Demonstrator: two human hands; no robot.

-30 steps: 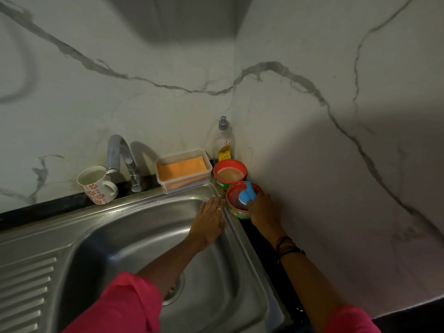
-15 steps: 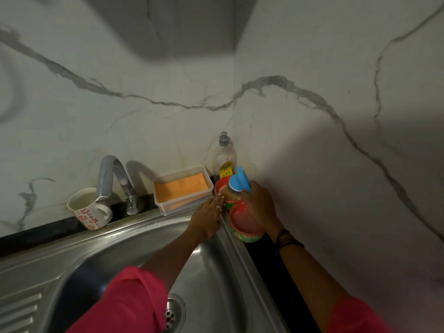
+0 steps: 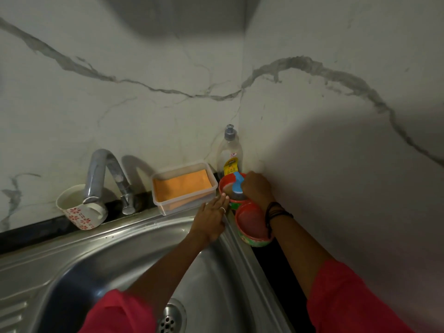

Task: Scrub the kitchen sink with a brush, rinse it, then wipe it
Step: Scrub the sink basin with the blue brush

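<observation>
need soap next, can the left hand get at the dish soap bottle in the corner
Probably not directly: the left hand rests flat on the sink rim, and the right hand with the brush over the red bowl blocks the bottle.

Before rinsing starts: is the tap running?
Off, as far as I can see: no stream falls from the tap spout into the mug beneath it.

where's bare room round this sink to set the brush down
Free: the sink basin between the drain and the tap, and the ribbed drainboard at its left. Crowded: the back ledge, with mug, tap, plastic box and soap bottle, and the right corner, where two red bowls sit by both hands.
</observation>
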